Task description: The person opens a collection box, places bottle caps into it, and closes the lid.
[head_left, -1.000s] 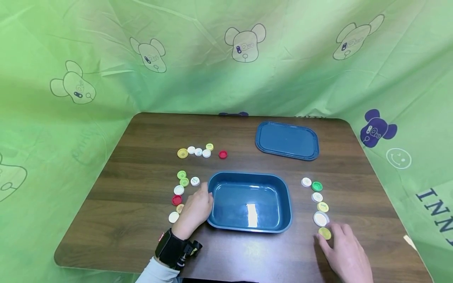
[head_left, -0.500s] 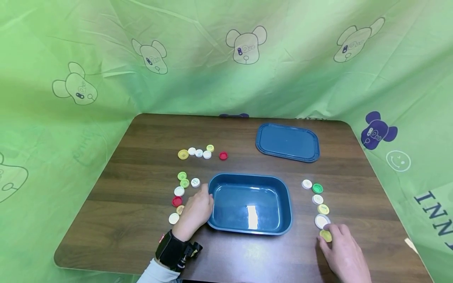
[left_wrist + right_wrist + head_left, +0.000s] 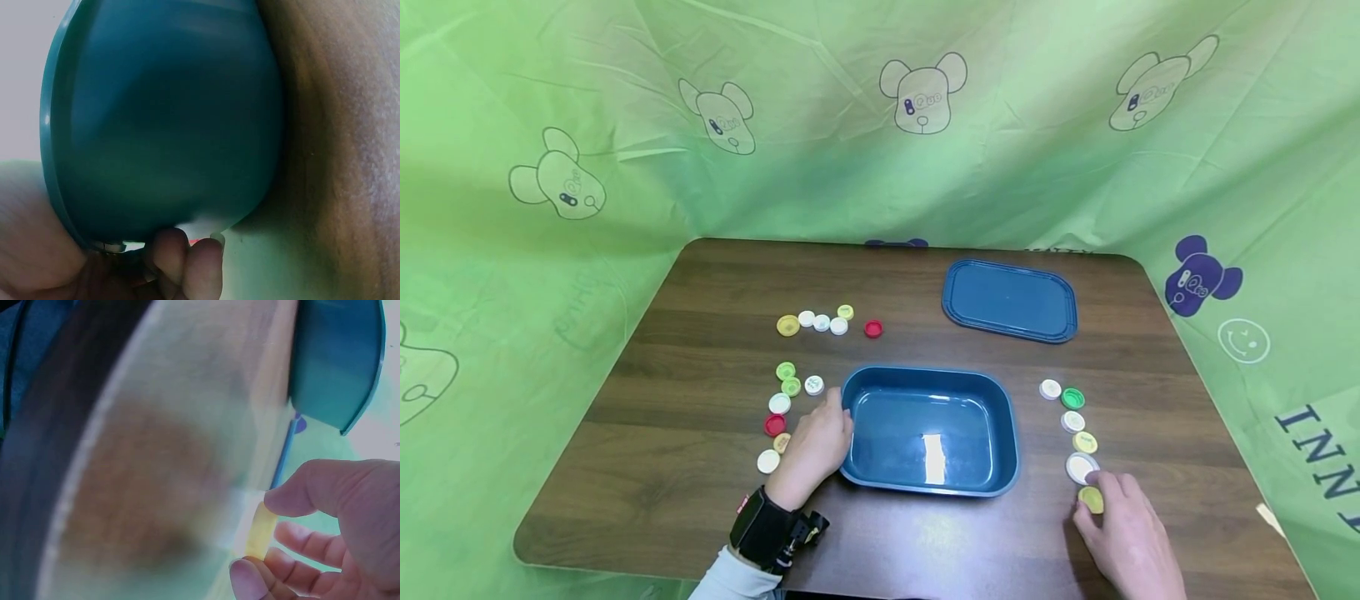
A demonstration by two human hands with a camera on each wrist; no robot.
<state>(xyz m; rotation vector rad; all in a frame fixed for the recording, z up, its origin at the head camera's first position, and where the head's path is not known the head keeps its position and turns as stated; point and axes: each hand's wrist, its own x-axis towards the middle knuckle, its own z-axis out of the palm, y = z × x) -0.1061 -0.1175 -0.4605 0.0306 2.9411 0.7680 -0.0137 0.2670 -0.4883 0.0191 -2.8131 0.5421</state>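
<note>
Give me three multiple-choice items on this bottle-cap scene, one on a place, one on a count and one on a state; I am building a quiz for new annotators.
1. Where does the blue lid lie?
A. on the tub
B. on the table, beyond the tub to its right
C. under the left hand

2. How many red caps show on the table?
A. two
B. none
C. five

3. What is the right hand doing?
A. pinching a yellow cap
B. resting flat, far from any cap
C. gripping the lid

Answers:
1 B, the lid sits apart from the blue tub.
2 A, one at, one at.
3 A, thumb and finger close round the cap in the right wrist view.
</note>
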